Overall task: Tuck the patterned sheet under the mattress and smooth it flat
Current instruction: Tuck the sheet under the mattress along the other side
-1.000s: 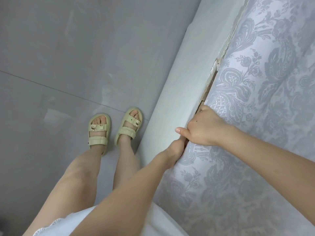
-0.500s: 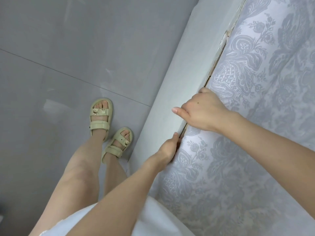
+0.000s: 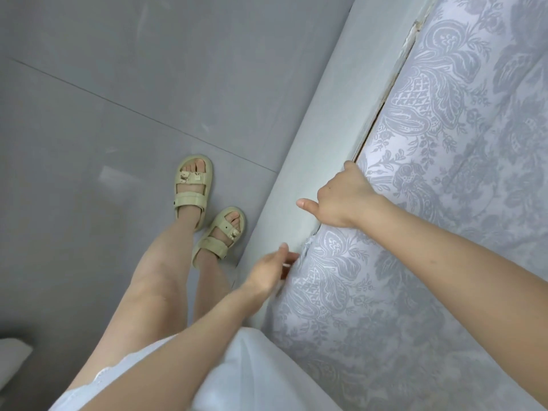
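Sheet covers the mattress, which lies hidden beneath it on the far side of the rail from the person's feet, and its edge runs along the rail's full length, lower left to upper right. A dark gap shows between rail and sheet further up. The right hand sits right at the rail's inner side with its fingers pushed down out of sight into that gap and its thumb stuck out across the rail's top. Whether those buried fingers grip cloth or only press it I cannot tell. The left hand is lower along the rail, blurred, with fingers fairly straight, holding nothing and reaching to the sheet's rumpled edge just inside the rail. That loose bit lies between the two hands, nearer the left, so the next push probably falls to the left hand, straight down beside the rail. The gap is the only container of sorts, and it holds the sheet's edge.
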Available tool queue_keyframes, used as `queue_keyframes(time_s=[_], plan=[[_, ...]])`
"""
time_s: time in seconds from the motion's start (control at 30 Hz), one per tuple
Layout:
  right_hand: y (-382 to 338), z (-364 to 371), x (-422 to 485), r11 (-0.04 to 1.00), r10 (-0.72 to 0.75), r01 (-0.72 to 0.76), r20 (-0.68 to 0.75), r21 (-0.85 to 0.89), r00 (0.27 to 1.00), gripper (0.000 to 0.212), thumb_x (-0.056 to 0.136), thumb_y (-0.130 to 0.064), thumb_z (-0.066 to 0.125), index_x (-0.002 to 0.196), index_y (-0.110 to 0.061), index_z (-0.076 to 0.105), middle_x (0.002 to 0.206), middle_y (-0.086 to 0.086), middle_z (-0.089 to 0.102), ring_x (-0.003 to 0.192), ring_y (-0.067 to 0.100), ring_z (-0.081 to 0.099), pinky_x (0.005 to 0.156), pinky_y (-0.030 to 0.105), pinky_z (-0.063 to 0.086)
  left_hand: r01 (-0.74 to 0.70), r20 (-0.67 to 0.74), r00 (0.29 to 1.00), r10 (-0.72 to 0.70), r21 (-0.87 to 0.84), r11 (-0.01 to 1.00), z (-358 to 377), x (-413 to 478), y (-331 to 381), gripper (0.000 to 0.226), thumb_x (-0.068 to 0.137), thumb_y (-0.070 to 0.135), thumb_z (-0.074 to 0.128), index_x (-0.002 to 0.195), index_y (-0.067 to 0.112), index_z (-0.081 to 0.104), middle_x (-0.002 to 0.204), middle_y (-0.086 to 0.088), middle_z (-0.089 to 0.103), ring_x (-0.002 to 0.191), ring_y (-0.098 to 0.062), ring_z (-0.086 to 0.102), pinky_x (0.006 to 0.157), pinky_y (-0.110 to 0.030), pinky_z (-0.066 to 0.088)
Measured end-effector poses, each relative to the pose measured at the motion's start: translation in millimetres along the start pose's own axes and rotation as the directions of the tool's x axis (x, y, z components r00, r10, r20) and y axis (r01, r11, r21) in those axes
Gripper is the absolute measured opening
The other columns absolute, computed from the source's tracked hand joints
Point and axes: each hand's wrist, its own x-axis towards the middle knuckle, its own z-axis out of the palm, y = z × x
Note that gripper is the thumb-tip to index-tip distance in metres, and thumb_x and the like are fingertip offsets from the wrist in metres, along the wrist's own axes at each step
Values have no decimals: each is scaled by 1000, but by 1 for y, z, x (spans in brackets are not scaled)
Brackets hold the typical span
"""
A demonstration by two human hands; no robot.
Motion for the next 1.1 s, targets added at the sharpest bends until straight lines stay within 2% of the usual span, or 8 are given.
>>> queue_keyframes(time_s=[0.13, 0.3, 0.5, 0.67, 0.8, 0.9, 0.97, 1.1], plan=[[-12, 7, -23, 983, -8, 49, -222, 178, 975, 65, 99, -50, 8, 60, -16, 48, 89, 6, 69, 92, 23, 58, 100, 37, 25, 131, 83, 989, -126, -65, 989, 31, 0, -7, 51, 99, 48, 22, 98, 24, 67, 98, 2, 68, 88, -9, 63, 75, -20, 45], [-44, 17, -32, 977, -159, 161, -25, 136, 987, 69, 99, -52, 8, 93, -16, 67, 109, 8, 68, 111, 22, 55, 106, 39, 20, 239, 191, 958, -213, -130, 962, 32, 8, -7, 56, 101, 47, 18, 105, 17, 66, 104, -6, 70, 92, -18, 65, 80, -28, 50], [-83, 38, -10, 985, -172, 175, 250, 11, 953, 77, 95, -60, 2, 119, -17, 61, 130, 6, 57, 126, 23, 45, 108, 40, 20, 20, -172, 984, -49, -167, 986, -19, -4, -31, 55, 103, 39, 23, 83, 8, 65, 88, -11, 67, 77, -17, 62, 80, -24, 50], [-99, 40, -1, 995, -73, 94, 378, -38, 923, 77, 94, -63, 4, 129, -16, 54, 141, 7, 48, 134, 24, 39, 107, 36, 26, 126, -88, 988, -129, -35, 991, -16, -24, -65, 54, 103, 36, 21, 96, 6, 66, 96, -9, 66, 85, -17, 60, 79, -19, 44], [-99, 38, -22, 986, -72, 63, 53, 157, 996, 70, 98, -54, 6, 108, -18, 64, 121, 6, 63, 119, 22, 52, 103, 39, 25, 232, 28, 973, -230, -106, 967, 15, -28, -84, 53, 103, 38, 19, 96, 11, 65, 99, -6, 66, 85, -15, 60, 73, -20, 44], [-101, 40, -46, 941, -23, 116, -284, 317, 959, 56, 100, -47, 12, 82, -23, 59, 97, 2, 69, 101, 23, 59, 103, 40, 26, 274, 82, 960, -266, -100, 957, 27, -23, -92, 54, 101, 43, 20, 93, 15, 65, 102, -6, 69, 85, -17, 62, 74, -25, 45], [-108, 46, -57, 945, 19, 77, -287, 319, 958, 55, 100, -47, 14, 80, -23, 59, 92, 1, 70, 99, 21, 59, 107, 40, 22, 306, 126, 948, -292, -113, 945, 22, -20, -92, 56, 100, 47, 19, 90, 14, 64, 94, -5, 67, 81, -17, 60, 68, -22, 44], [-133, 79, -63, 991, -36, 59, -188, 116, 981, 70, 97, -49, 9, 93, -18, 72, 89, -1, 71, 101, 21, 57, 115, 47, 5, 210, 152, 967, -204, -23, 978, -8, -5, -105, 72, 97, 56, 15, 102, 6, 67, 101, -7, 69, 90, -19, 61, 87, -26, 47]])
